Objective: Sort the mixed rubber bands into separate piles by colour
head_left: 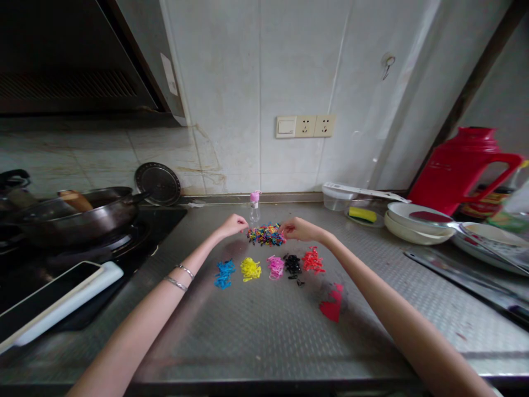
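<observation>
At the left edge of a mixed pile of small coloured plastic pieces (265,235), my left hand (233,225) has its fingertips pinched together. On the pile's right edge, my right hand (298,229) reaches in with its fingers bent closed. Whatever either hand grips is too small to make out. Nearer to me, sorted heaps lie in a row: blue pieces (225,274), yellow pieces (250,269), pink pieces (275,267), black pieces (293,264) and red pieces (313,260). The pieces look thin and loop-like; their exact kind is unclear.
A small clear bottle with a pink top (255,199) stands behind the pile. Clear plastic with red print (333,304) lies near my right forearm. A pan (95,212) is on the stove at left. Bowls (419,234), a knife (454,275) and a red thermos (458,165) are at right.
</observation>
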Action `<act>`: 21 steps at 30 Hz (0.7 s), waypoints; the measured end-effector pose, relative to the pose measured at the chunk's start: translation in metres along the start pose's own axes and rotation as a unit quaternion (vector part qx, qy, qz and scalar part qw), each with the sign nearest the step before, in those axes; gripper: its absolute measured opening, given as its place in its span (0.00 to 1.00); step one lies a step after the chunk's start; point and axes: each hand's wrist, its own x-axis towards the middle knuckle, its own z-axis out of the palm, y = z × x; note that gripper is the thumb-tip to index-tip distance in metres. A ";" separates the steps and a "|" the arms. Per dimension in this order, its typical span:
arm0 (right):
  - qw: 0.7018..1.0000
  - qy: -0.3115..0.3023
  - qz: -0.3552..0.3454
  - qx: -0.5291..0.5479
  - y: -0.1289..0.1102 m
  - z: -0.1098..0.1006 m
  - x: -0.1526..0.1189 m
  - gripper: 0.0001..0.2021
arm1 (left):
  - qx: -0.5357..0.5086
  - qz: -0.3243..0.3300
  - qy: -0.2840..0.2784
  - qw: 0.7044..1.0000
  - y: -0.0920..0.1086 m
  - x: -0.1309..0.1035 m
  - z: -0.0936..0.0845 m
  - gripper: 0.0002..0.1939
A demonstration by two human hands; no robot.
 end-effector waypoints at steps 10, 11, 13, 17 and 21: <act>0.996 -0.078 -0.044 -0.018 -0.022 0.029 -0.004 0.16 | 0.077 0.027 -0.143 0.986 0.009 -0.010 0.002 0.09; 0.996 -0.077 -0.049 -0.015 -0.022 0.029 -0.005 0.15 | 0.072 0.024 -0.150 0.986 0.009 -0.012 0.003 0.08; 0.996 -0.062 -0.056 -0.013 -0.020 0.027 -0.006 0.15 | 0.060 0.014 -0.155 0.986 0.008 -0.016 0.005 0.09; 0.999 -0.026 -0.039 -0.013 -0.015 0.022 -0.008 0.15 | 0.056 0.006 -0.131 0.990 0.011 -0.022 0.009 0.10; 1.000 0.011 -0.028 -0.006 -0.002 0.021 -0.006 0.14 | 0.067 0.024 -0.091 0.993 0.014 -0.025 0.013 0.10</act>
